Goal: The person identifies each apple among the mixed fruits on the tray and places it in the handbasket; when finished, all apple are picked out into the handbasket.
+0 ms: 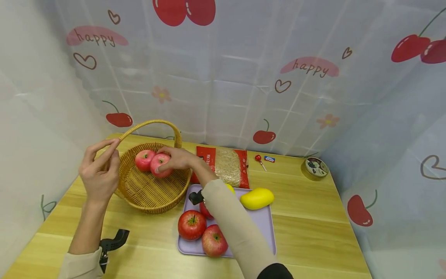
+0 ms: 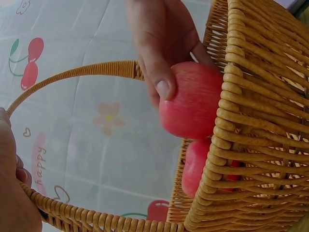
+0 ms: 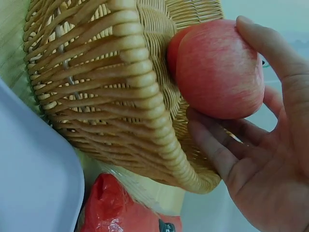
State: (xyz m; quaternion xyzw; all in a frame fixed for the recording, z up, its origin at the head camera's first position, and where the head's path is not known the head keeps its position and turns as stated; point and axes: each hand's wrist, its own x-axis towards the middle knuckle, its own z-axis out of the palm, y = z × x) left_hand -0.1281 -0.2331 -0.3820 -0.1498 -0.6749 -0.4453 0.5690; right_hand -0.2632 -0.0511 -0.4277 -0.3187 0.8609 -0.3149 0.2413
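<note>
Your right hand [image 1: 175,159] curls its fingers around a pink apple [image 1: 160,164] inside the basket [image 1: 150,193], beside a second apple [image 1: 144,159]. Your left hand [image 1: 100,170] pinches the basket's handle [image 1: 153,123], just left of that fruit.

Left hand [image 1: 99,172] raised, fingers pinched together – right hand [image 1: 175,159] reaching forward, fingers curled.
</note>
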